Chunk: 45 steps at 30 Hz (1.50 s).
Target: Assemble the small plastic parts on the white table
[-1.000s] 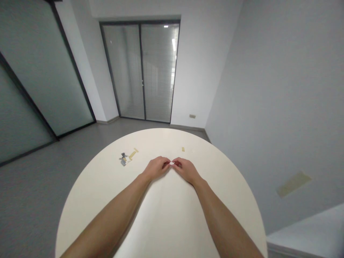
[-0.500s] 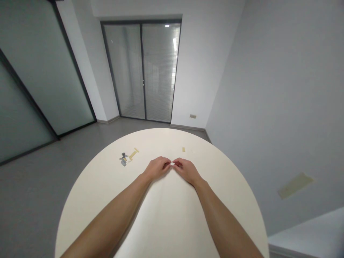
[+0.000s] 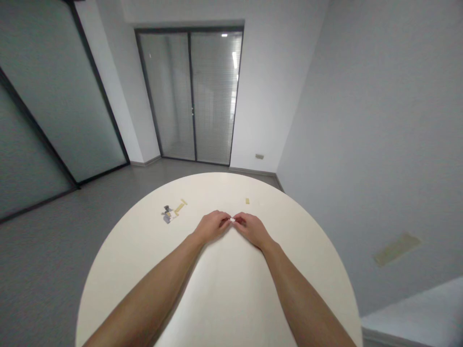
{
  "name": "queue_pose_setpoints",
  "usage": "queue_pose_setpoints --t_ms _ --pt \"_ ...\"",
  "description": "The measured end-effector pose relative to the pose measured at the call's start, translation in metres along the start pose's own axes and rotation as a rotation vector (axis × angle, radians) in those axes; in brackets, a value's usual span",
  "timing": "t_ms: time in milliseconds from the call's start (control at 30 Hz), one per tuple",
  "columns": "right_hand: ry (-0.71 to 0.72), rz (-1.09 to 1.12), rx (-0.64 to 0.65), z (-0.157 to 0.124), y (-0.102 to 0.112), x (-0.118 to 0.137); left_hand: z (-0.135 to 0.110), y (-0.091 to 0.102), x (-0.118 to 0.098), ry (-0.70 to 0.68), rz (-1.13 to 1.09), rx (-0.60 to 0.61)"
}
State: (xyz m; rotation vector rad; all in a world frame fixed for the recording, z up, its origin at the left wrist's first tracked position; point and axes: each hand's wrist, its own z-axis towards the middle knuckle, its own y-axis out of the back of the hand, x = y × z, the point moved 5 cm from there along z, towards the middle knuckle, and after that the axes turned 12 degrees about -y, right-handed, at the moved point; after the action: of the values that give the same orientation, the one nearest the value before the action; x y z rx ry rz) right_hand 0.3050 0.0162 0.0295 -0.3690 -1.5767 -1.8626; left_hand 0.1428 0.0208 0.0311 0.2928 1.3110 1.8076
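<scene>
Both bare hands are together near the middle of the round, cream tabletop (image 3: pixel 224 294), with the left hand (image 3: pixel 212 225) and the right hand (image 3: pixel 251 230) meeting at the fingertips. Pinched between them is a small white piece (image 3: pixel 232 220), mostly hidden by the fingers, so its exact shape cannot be made out. The two forearms (image 3: pixel 152 294) reach in from the bottom of the view and cover part of the tabletop.

Further out to the left of the hands, well apart from them, lies a small cluster of grey and dark parts (image 3: pixel 167 215). Pale yellow strips (image 3: pixel 178 207) touch or lie just beside it; the parts are too small to identify. Ahead and slightly right of the hands, a single tan piece (image 3: pixel 247 201) lies alone near the far edge.

Beyond the tabletop, a grey floor (image 3: pixel 47 250) stretches to a glass double door with slatted blinds (image 3: pixel 191 96) in the far wall. Large frosted glass panels (image 3: pixel 61 96) line the left side, and a small wall socket (image 3: pixel 259 156) sits low to the right of the door. On the right, a pale grey wall (image 3: pixel 361 120) carries a khaki patch (image 3: pixel 398 249), and a white surface (image 3: pixel 408 308) shows in the lower right corner.
</scene>
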Motion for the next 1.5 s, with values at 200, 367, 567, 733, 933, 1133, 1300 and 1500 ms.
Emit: queue_pose_setpoints --t_ms 200,367,567,733,933,1133,1300,1500 --pt "0.009 -0.014 -0.008 -0.0004 0.0012 0.0024 0.0003 0.0013 0.0003 0.024 0.009 -0.001" --pt "0.008 -0.016 -0.009 -0.0002 0.0012 0.002 0.0001 0.0048 0.0005 0.061 -0.014 -0.037" --pt "0.023 -0.023 -0.017 0.0012 0.0005 0.0011 0.0017 0.008 -0.0025 -0.015 -0.002 -0.085" --pt "0.027 -0.025 -0.016 0.0003 0.0008 0.0034 0.0013 0.0075 -0.0014 -0.027 0.009 -0.098" --pt "0.03 0.028 -0.006 -0.0007 0.001 0.0058 -0.0002 0.0069 0.0007 -0.028 0.022 -0.124" --pt "0.036 0.02 -0.01 0.0001 0.0013 0.0075 -0.0003 0.0088 -0.0005 -0.012 0.016 -0.116" --pt "0.035 0.018 -0.02 -0.0007 0.0024 0.0089 -0.0009 0.0073 0.0015 -0.037 0.008 -0.125" --pt "0.029 0.021 -0.018 -0.0003 0.0012 0.0078 -0.0014 0.0067 0.0028 -0.028 0.014 -0.123"
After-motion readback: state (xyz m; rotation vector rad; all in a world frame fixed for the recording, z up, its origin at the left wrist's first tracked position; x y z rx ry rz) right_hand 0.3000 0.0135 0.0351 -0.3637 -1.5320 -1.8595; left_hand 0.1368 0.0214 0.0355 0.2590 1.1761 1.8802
